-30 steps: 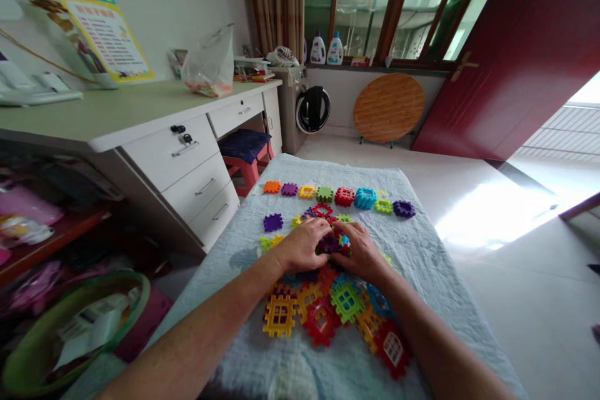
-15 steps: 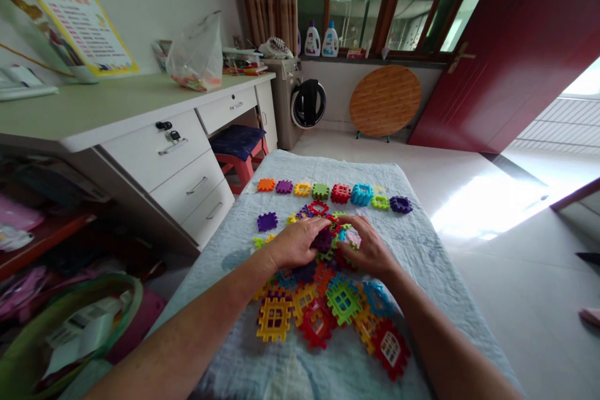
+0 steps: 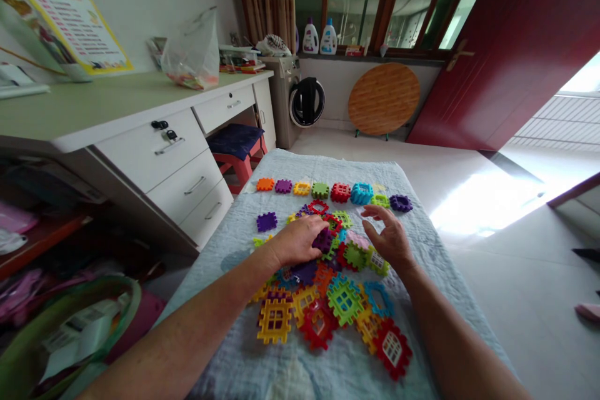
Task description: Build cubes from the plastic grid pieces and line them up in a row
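Observation:
My left hand (image 3: 300, 240) is at the middle of a loose pile of plastic interlocking blocks, its fingers and thumb closed around the edge of a purple block (image 3: 323, 240). To the right, my right hand (image 3: 388, 236) hovers with fingers and thumb apart, and I see nothing held in it. Below its fingers lie a green block (image 3: 355, 255) and a lime window block (image 3: 377, 261). Nearer to me are a yellow window block (image 3: 274, 320), a green-and-blue one (image 3: 345, 300) and a red one (image 3: 392, 349). A lone purple block (image 3: 267, 221) lies left of the pile.
Sorted blocks form a row across the far part of the cloth-covered table (image 3: 225, 356), among them an orange block (image 3: 265, 184), a red stack (image 3: 340, 192) and a blue stack (image 3: 362, 193). A desk (image 3: 122, 100) and a stool (image 3: 239, 144) stand on the left.
My right hand has moved right and away from the pile's middle, uncovering the green blocks there. My left hand stays at the purple block.

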Demonstrator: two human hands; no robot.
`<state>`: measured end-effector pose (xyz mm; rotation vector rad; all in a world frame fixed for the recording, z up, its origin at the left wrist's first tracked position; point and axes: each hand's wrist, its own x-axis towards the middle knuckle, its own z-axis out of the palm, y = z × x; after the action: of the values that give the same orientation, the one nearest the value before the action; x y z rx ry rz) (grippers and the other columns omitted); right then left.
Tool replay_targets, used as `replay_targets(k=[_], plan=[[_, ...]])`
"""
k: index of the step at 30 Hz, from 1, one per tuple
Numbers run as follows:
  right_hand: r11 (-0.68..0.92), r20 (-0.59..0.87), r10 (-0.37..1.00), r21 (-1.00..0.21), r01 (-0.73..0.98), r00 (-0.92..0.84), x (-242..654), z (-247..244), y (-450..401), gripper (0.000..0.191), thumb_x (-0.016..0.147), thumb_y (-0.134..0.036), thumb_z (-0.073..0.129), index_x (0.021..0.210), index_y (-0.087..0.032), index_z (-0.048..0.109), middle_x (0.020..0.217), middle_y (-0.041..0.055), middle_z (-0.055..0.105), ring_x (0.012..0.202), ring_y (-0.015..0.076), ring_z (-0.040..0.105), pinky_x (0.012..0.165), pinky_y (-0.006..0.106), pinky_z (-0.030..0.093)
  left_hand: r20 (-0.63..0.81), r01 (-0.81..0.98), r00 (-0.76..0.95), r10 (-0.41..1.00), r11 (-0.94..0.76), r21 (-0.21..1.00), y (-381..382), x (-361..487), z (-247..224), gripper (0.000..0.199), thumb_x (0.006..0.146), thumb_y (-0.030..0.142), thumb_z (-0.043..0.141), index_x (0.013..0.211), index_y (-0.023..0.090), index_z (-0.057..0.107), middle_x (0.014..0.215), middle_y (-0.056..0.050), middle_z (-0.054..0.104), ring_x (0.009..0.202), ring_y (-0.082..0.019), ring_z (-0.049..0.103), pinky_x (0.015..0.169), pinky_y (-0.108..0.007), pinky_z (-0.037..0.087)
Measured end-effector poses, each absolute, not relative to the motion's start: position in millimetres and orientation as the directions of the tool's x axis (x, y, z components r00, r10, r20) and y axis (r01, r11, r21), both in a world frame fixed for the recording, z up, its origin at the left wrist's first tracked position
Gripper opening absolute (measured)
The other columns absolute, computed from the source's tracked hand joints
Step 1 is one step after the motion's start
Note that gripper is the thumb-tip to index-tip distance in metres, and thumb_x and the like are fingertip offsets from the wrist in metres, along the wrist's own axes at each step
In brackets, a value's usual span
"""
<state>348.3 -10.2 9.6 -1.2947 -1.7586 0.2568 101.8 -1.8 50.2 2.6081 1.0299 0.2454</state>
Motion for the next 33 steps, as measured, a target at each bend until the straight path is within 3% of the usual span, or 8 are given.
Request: replay_targets(k=[15, 21, 26, 33], plan=[[0.348, 0.482, 0.876, -0.643, 0.682, 0.007, 358, 1, -6, 0.028, 0.077, -0.024, 0.056, 0.105, -0.021, 0.060, 0.088, 0.0042, 0.069, 0.081, 0.0197, 0.061, 0.077, 0.037, 0.049, -0.005, 0.634, 0.750, 0.662, -0.716, 0.291, 4, 108, 55, 0.044, 0.066, 0.024, 0.065, 0.108, 0.017, 0.062, 0.105, -0.008, 0.062, 0.098, -0.025, 0.057, 0.090, -0.035, 0.045], [0.317, 0.458, 0.889, -0.645, 0.696, 0.019, 361, 0, -5, 0.028, 0.079, -0.028, 0.055, 0.105, -0.021, 0.060, 0.088, 0.0051, 0.069, 0.081, 0.0208, 0.062, 0.074, 0.038, 0.050, 0.087, 0.612, 0.741, 0.666, -0.722, 0.322, 18, 91, 60, 0.043, 0.063, 0.029, 0.067, 0.104, 0.020, 0.062, 0.099, -0.005, 0.061, 0.094, -0.023, 0.057, 0.085, -0.032, 0.046], [0.312, 0.452, 0.892, -0.645, 0.698, 0.020, 362, -1, -4, 0.027, 0.080, -0.030, 0.054, 0.105, -0.021, 0.060, 0.088, 0.0053, 0.069, 0.079, 0.0209, 0.062, 0.071, 0.036, 0.050, 0.180, 0.721, 0.598, 0.781, -0.622, 0.305, 76, 45, 72, 0.043, 0.063, 0.028, 0.067, 0.104, 0.016, 0.061, 0.099, -0.006, 0.060, 0.091, -0.021, 0.057, 0.086, -0.030, 0.045], [0.308, 0.441, 0.897, -0.633, 0.710, 0.004, 361, -3, -5, 0.026, 0.080, -0.029, 0.054, 0.104, -0.020, 0.060, 0.087, 0.0049, 0.069, 0.077, 0.0203, 0.061, 0.072, 0.037, 0.050, 0.002, 0.836, 0.525, 0.851, -0.516, 0.185, 161, 9, 57, 0.047, 0.060, 0.027, 0.067, 0.104, 0.013, 0.062, 0.102, -0.007, 0.059, 0.093, -0.022, 0.057, 0.084, -0.027, 0.045]])
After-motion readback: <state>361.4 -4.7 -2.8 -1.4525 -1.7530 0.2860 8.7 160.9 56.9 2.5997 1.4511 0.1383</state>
